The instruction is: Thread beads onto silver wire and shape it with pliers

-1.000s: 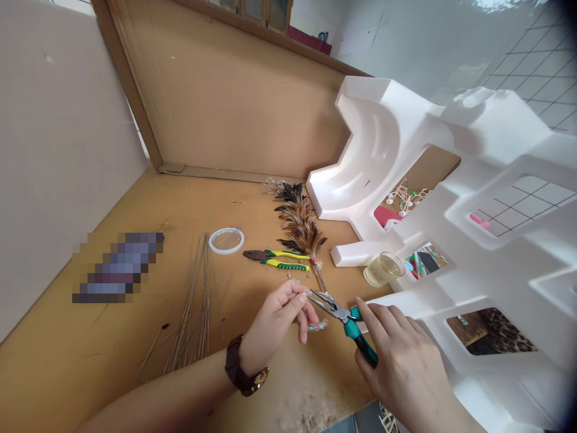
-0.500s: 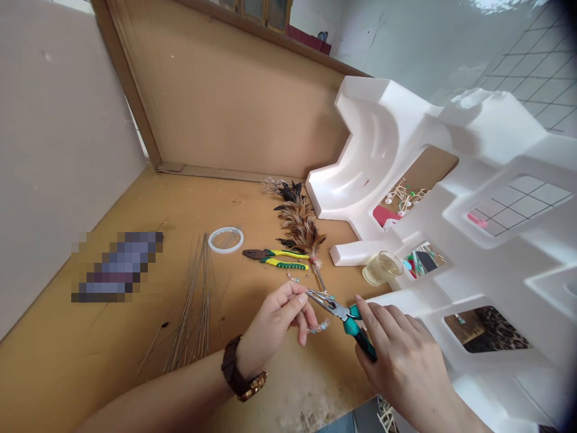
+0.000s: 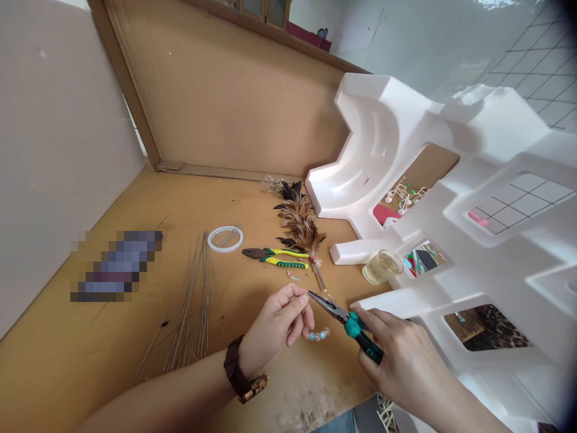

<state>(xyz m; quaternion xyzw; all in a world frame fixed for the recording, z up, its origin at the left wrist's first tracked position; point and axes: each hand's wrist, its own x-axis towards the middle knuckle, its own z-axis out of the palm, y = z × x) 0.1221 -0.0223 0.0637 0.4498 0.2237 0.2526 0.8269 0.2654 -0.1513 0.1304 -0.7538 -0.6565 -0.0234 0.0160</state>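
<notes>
In my left hand [image 3: 285, 314], thumb and fingers are pinched together on a beaded strand. Its pale blue and pink beads [image 3: 319, 335] hang out beside the curled fingers. My right hand [image 3: 403, 355] is wrapped round the handles of needle-nose pliers [image 3: 352, 326], teal and black. The pliers' jaws look closed, with their tips right at my left fingertips. Whether they grip the fine wire there is too small to tell. On the table just beyond lies another small piece with beads [image 3: 293, 276].
Yellow-green combination pliers [image 3: 274, 258] lie by a feather duster [image 3: 300, 222]. Left of them are a white ring-shaped roll [image 3: 225, 239] and loose thin wires [image 3: 193, 300]. A glass cup [image 3: 382, 267] stands beside the white moulded foam [image 3: 369, 162]. A blurred-out object [image 3: 119, 264] is far left.
The pliers have turned in my right hand and their jaws have come together. My right hand has shifted slightly, and more of the hanging beads shows below my left fingers.
</notes>
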